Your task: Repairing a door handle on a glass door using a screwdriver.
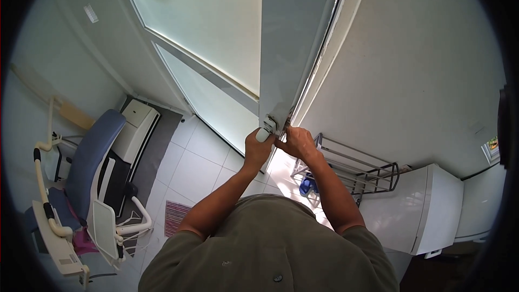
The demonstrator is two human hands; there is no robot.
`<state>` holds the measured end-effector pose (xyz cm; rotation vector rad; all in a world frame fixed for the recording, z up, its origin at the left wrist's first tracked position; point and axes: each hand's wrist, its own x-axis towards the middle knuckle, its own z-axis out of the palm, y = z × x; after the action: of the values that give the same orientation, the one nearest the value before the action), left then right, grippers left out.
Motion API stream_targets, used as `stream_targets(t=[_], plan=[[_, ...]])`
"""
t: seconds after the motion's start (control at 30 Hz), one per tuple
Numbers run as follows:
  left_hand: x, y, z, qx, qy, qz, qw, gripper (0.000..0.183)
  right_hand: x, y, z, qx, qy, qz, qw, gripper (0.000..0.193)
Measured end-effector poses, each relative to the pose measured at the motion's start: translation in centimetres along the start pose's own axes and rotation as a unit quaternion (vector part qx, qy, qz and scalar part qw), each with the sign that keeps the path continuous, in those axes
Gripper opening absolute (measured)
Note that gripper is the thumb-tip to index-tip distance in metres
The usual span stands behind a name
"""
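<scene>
My 2 hands, close together. Left hand [258, 151] clamped on white door handle [263, 134], near the edge of the grey-framed door [286, 38]. Right hand [299, 141] by that edge; can't tell its grip. Metal rack [351, 161] to its right; blue padded seat [93, 154] far left.

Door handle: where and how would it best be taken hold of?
Probably by the pale, rounded end of the door handle, from the person's left, where the left hand is. That end sticks out leftward and toward the person, while the right hand occupies the other side.
</scene>
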<state>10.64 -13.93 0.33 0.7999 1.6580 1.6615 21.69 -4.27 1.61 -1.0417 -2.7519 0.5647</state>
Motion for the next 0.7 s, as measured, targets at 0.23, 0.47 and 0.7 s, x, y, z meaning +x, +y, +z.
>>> stream_targets(t=[0.23, 0.47, 0.7], plan=[[-0.14, 0.25, 0.02, 0.015, -0.007, -0.024, 1.0, 0.009, -0.18, 0.15, 0.43, -0.009, 0.043, -0.03, 0.999, 0.035], [-0.29, 0.67, 0.36, 0.014, -0.002, 0.009, 1.0, 0.003, -0.17, 0.37, 0.57, 0.011, 0.048, -0.035, 0.998, 0.034], [-0.22, 0.55, 0.28, 0.026, -0.006, 0.005, 1.0, 0.003, -0.22, 0.43, 0.7, 0.013, 0.043, -0.026, 0.999, 0.034]])
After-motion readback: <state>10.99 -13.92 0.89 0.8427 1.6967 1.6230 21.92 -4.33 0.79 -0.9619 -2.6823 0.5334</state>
